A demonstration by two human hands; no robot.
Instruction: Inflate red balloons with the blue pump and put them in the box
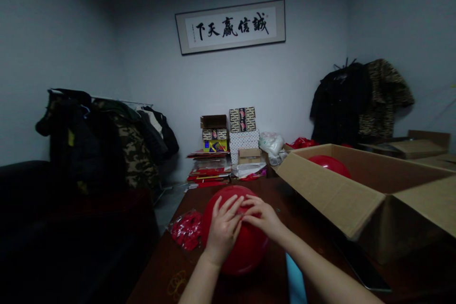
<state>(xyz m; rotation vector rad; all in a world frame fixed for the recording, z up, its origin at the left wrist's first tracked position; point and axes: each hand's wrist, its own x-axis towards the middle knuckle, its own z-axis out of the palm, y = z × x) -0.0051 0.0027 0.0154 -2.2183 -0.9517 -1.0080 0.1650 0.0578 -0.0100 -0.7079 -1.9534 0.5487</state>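
An inflated red balloon (249, 251) rests on the dark wooden table (167, 266) in front of me. My left hand (223, 228) and my right hand (261, 216) grip it from above, their fingers meeting near its top. The balloon's neck is hidden behind my fingers. Left of it lies a clear plastic bag of red items (187, 230), and a loop of yellow rubber bands (177, 285) sits near the table's front edge. A second red balloon (329, 164) lies inside an open cardboard box (356, 185) to my right.
A black phone or tablet (359, 266) and a light blue strip (295, 280) lie on the table. Beyond the table are stacked boxes and red paper goods (213, 166). Hanging clothes (107, 137) stand left, and more cardboard boxes (409, 147) stand right.
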